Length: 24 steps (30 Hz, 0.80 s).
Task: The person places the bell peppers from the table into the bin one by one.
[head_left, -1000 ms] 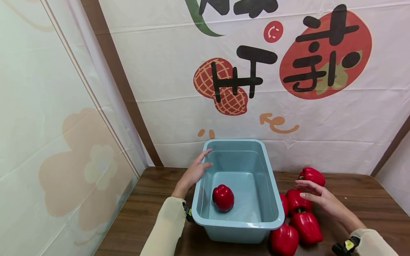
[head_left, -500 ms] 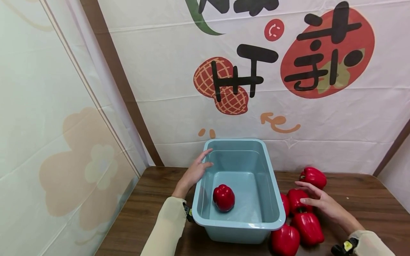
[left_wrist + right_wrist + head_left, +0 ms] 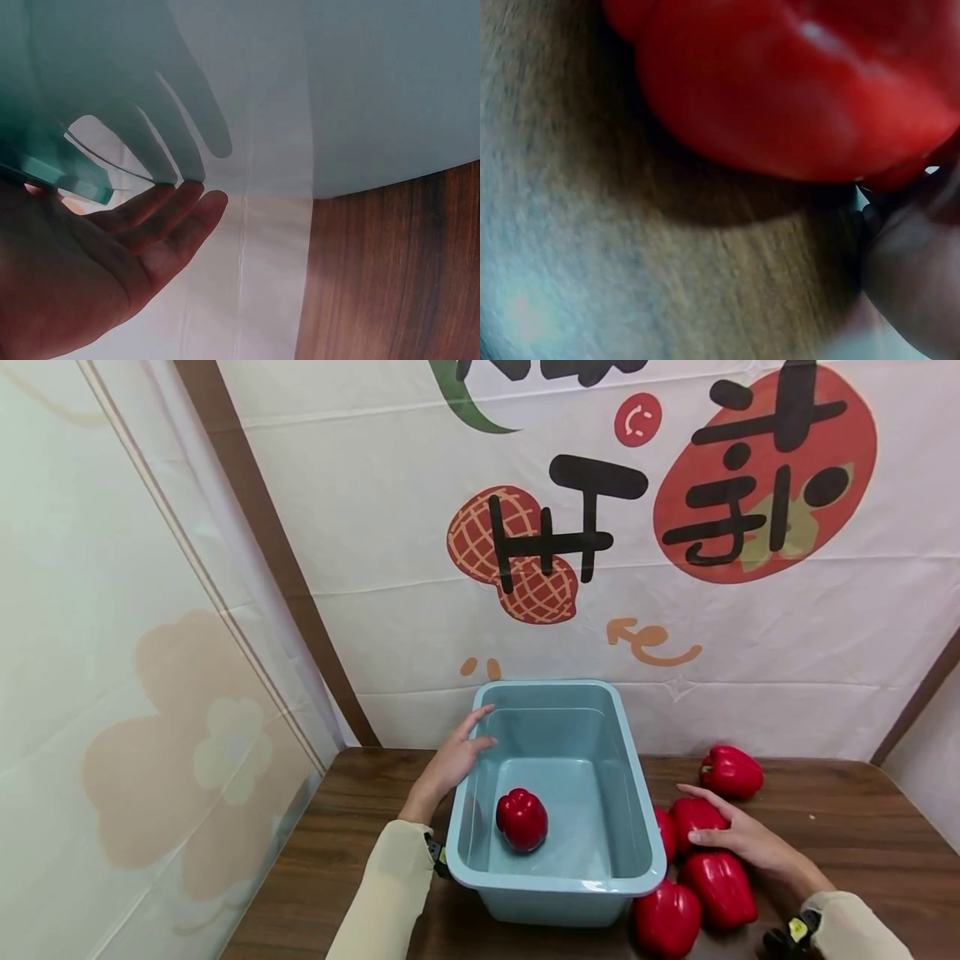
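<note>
A light blue plastic tub (image 3: 564,887) stands on the wooden table with one red bell pepper (image 3: 521,819) inside. My left hand (image 3: 447,766) holds the tub's left rim, thumb and index finger over it. In the left wrist view, other fingers (image 3: 180,225) lie against the tub's outer wall. Right of the tub, my right hand (image 3: 753,841) grips a red bell pepper (image 3: 693,821) between the thumb on its near side and the fingers beyond it. The right wrist view shows a red pepper (image 3: 772,90) close up, with part of the hand at the right edge.
Several more red peppers lie against the tub's right side, among them a near one (image 3: 667,920) and one beside it (image 3: 722,889). Farther back sits another pepper (image 3: 732,772). A printed white cloth (image 3: 405,610) hangs behind the table (image 3: 330,852).
My right hand has come down and slightly left around the pepper, the thumb dropping to its near side. My left hand has stayed on the tub's rim.
</note>
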Available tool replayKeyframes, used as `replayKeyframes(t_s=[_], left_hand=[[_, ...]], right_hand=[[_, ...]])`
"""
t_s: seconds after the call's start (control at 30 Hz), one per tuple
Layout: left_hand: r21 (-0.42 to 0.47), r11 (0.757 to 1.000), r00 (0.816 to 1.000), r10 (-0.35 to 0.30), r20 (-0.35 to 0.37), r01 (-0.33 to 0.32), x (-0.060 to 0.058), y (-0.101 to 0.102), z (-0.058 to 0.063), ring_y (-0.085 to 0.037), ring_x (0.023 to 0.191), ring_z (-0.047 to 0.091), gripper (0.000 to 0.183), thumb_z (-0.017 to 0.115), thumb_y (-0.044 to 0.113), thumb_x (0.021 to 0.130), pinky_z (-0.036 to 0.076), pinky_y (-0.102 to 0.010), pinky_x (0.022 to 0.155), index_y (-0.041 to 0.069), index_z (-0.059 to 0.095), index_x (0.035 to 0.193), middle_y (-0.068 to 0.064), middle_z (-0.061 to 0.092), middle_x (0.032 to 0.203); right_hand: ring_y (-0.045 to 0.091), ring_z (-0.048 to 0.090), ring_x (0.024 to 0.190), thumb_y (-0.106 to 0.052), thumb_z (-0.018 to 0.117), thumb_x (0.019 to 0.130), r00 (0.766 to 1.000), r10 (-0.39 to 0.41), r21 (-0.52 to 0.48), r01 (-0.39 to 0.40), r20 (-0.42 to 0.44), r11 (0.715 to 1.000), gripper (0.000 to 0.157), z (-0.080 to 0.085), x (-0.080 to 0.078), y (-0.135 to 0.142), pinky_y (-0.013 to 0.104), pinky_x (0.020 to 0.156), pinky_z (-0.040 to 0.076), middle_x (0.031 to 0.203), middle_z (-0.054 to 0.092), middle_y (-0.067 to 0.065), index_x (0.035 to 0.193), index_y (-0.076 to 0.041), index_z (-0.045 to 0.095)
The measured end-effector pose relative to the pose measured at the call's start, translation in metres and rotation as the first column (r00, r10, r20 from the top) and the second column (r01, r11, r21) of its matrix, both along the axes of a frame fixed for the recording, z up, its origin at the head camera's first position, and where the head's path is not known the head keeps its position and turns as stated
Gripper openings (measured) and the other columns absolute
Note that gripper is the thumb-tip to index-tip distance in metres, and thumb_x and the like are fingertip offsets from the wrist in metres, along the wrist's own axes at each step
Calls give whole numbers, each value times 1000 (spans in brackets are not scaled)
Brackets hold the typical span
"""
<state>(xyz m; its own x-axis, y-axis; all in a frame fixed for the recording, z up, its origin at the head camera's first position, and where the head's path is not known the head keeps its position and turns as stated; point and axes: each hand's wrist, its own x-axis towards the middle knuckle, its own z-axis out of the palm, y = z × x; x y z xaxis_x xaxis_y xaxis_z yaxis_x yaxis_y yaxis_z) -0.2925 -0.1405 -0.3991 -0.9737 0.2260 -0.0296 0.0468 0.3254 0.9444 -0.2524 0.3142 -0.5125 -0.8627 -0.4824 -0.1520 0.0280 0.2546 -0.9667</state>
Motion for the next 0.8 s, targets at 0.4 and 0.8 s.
replayKeyframes(t_s=[0.4, 0.8], left_hand=[[2, 1000, 1000, 4, 15, -4, -1, -1, 1, -38, 125, 49, 56, 47, 24, 100, 52, -51, 90, 29, 32, 154, -13, 26, 161], [-21, 999, 999, -33, 39, 34, 22, 4, 35, -40, 128, 45, 59, 46, 18, 100, 48, -53, 95, 16, 28, 157, -20, 22, 161]], right_hand=[[27, 58, 109, -22, 59, 94, 1000, -11, 12, 11, 7, 1000, 75, -1, -1, -1, 45, 85, 54, 127, 53, 15, 154, -6, 16], [26, 59, 109, -21, 57, 97, 999, -32, -9, 32, 21, 999, 68, -2, 1, -2, 46, 85, 54, 124, 57, 9, 154, -10, 22]])
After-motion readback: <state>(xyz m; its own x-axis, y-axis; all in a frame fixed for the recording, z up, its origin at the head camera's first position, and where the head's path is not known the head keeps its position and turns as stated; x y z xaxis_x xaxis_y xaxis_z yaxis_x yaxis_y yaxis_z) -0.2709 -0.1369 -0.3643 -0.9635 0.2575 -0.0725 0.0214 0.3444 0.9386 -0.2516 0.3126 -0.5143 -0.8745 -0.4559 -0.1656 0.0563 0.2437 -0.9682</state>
